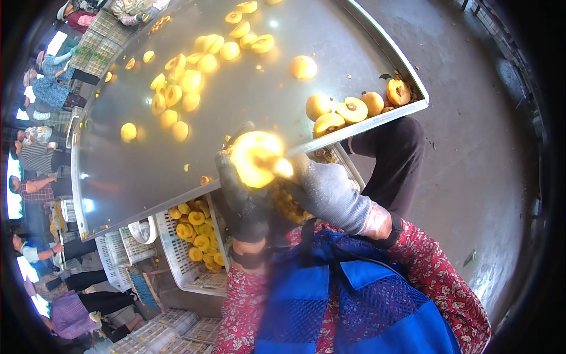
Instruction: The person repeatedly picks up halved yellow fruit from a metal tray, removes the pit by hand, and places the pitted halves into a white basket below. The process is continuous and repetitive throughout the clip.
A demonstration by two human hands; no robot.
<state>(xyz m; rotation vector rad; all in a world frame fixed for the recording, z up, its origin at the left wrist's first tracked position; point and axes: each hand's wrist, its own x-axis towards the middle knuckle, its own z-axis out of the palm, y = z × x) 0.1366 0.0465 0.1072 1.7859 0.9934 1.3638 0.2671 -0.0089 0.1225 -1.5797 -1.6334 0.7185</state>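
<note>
My left hand (pixel 244 194), in a dark, worn glove, grips a yellow peach half (pixel 252 152) over the near edge of the metal table (pixel 247 95). Its cut face is turned up and partly washed out by glare. My right hand (pixel 329 183), in a grey knit glove, has its fingers bunched against the fruit's right side. Glare and blur hide whether a small tool is in those fingers. To the right, whole and halved peaches (pixel 352 110) rest along the table's raised rim. Farther off, a loose group of yellow halves (pixel 191 81) is spread over the metal.
Below the table edge stands a white plastic crate (pixel 177 265) partly filled with peach halves. Another crate (pixel 349 166) with scraps sits by my knee. A white bucket (pixel 143 230) and stacked crates (pixel 166 334) are at left. Several people work along the far left.
</note>
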